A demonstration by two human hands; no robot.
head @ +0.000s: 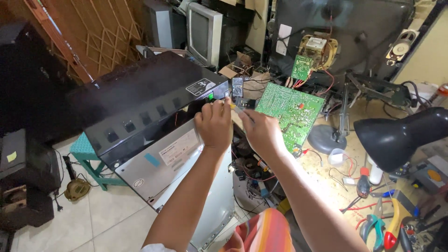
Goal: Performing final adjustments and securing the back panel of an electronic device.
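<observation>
Multimeter, a small black box with a grey screen, stands just beyond both hands, propped at the corner of the black case, its long axis upright and tipped slightly away. It lies straight ahead of the left hand's fingertips and a little to the left of the right hand, so the left hand is the nearer one.

Left hand is curled, back to the camera, knuckles up; a yellow tip shows at its fingers, pinched there as far as I can tell. Right hand sits just beside it, fingers bent toward the same spot; whether it grips anything is hidden by the hand itself. The two hands almost touch at the fingertips, right below the meter.

Outward to the right of the right hand a green circuit board leans tilted, near but apart. Farther right stands a black lamp. Pliers and a screwdriver lie well apart on the bench. Left of the left hand the case slopes down over a grey metal panel.
</observation>
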